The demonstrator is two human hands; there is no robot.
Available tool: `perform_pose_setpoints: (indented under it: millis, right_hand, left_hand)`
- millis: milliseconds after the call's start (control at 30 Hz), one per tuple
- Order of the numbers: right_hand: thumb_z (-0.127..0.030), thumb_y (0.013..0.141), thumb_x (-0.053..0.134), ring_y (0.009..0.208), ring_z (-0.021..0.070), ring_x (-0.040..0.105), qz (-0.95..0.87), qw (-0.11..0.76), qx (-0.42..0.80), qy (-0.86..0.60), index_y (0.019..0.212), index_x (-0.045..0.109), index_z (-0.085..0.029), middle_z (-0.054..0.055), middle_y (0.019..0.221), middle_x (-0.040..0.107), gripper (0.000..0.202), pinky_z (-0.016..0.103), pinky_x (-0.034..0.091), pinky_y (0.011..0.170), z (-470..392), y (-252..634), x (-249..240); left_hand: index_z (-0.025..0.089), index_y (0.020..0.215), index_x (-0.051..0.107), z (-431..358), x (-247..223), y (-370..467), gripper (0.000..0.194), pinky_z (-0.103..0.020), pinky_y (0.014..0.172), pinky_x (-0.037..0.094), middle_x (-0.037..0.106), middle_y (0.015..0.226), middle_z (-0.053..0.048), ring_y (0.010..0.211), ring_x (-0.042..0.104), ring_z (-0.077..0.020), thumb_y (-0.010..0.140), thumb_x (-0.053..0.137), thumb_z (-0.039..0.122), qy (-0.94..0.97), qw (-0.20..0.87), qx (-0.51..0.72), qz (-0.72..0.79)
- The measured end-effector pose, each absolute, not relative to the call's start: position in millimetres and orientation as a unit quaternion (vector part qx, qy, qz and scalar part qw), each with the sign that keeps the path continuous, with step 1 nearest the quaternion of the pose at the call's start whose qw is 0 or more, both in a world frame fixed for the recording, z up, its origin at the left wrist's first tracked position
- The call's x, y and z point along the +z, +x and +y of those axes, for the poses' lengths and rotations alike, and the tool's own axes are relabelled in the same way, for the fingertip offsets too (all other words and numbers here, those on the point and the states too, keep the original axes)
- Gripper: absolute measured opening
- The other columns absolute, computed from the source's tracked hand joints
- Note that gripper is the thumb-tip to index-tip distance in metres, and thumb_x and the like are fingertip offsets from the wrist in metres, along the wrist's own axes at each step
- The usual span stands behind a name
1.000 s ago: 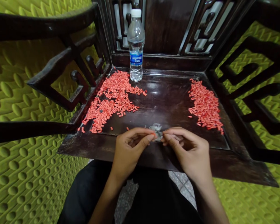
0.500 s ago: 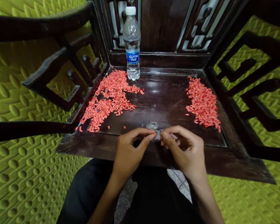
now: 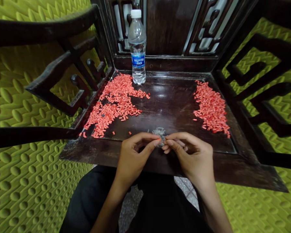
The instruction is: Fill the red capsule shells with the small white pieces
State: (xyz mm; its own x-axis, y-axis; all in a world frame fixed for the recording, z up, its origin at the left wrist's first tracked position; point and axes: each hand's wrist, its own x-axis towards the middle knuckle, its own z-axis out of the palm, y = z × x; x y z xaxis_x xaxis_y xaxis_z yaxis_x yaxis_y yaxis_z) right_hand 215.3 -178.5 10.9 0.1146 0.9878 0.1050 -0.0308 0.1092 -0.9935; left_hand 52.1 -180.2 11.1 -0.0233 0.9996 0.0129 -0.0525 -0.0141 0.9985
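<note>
Low at the front edge of the dark wooden seat, my left hand (image 3: 135,153) pinches a small red plastic piece between thumb and forefinger, its tip just showing. Facing it, my right hand (image 3: 192,155) is closed in a pinch, fingertips almost meeting the left ones. What the right fingers hold is too small to make out. Just behind the fingertips lies a little heap of small clear, whitish pieces (image 3: 158,130), partly hidden by the hands. Two red pieces lie loose to the left of my left hand.
A broad pile of small red pieces (image 3: 116,97) covers the seat's left side, and a second red pile (image 3: 212,108) lies on the right. An upright water bottle (image 3: 137,48) stands at the back left. Carved wooden armrests (image 3: 63,68) flank the seat (image 3: 169,103).
My right hand has moved slightly left, so the fingertips of both hands are closer together. The piles and bottle keep their places; the view has shifted a little.
</note>
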Motion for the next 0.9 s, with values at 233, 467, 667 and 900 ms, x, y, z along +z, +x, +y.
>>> perform_pose_setpoints:
  millis: [233, 467, 667, 900]
  right_hand:
    - [-0.019, 0.089, 0.082, 0.059, 0.013, 0.071, -0.494, 0.574, 0.424, -0.497, 0.084, 0.08, -0.02, 0.001, 0.078, 0.076, 0.005, 0.023, 0.059, 0.054, -177.4, 216.9, 11.1]
    - [-0.02, 0.087, 0.084, 0.062, 0.0154, 0.076, -0.491, 0.567, 0.435, -0.498, 0.085, 0.082, -0.021, 0.002, 0.073, 0.08, 0.003, 0.023, 0.062, 0.058, -179.4, 217.5, 10.0]
    - [-0.031, 0.087, 0.089, 0.062, 0.0178, 0.077, -0.461, 0.586, 0.436, -0.504, 0.087, 0.079, -0.02, 0.005, 0.077, 0.081, 0.015, 0.028, 0.066, 0.06, -178.8, 217.1, 8.2]
    - [-0.023, 0.089, 0.084, 0.06, 0.0142, 0.072, -0.501, 0.565, 0.426, -0.498, 0.083, 0.08, -0.021, 0.001, 0.07, 0.076, 0.007, 0.023, 0.058, 0.055, -179.6, 218.3, 12.6]
  left_hand:
    - [0.019, 0.093, 0.084, -181.1, 10.3, 52.0, 0.004, -0.027, 0.087, 0.067, 0.086, 0.095, -0.005, 0.091, 0.083, -0.0197, 0.09, 0.083, 0.022, 0.499, 0.501, 0.511, 0.489]
    - [0.019, 0.091, 0.083, -182.5, 11.6, 52.4, 0.003, -0.021, 0.084, 0.065, 0.086, 0.091, -0.002, 0.087, 0.083, -0.0157, 0.089, 0.083, 0.017, 0.504, 0.493, 0.514, 0.488]
    - [0.019, 0.093, 0.084, -182.9, 13.0, 54.4, 0.003, -0.023, 0.086, 0.065, 0.087, 0.094, -0.003, 0.089, 0.083, -0.0175, 0.092, 0.081, 0.018, 0.522, 0.472, 0.504, 0.501]
    - [0.022, 0.093, 0.085, -184.8, 11.6, 58.3, 0.006, -0.024, 0.085, 0.062, 0.086, 0.093, -0.002, 0.088, 0.081, -0.0175, 0.093, 0.08, 0.018, 0.558, 0.42, 0.489, 0.523]
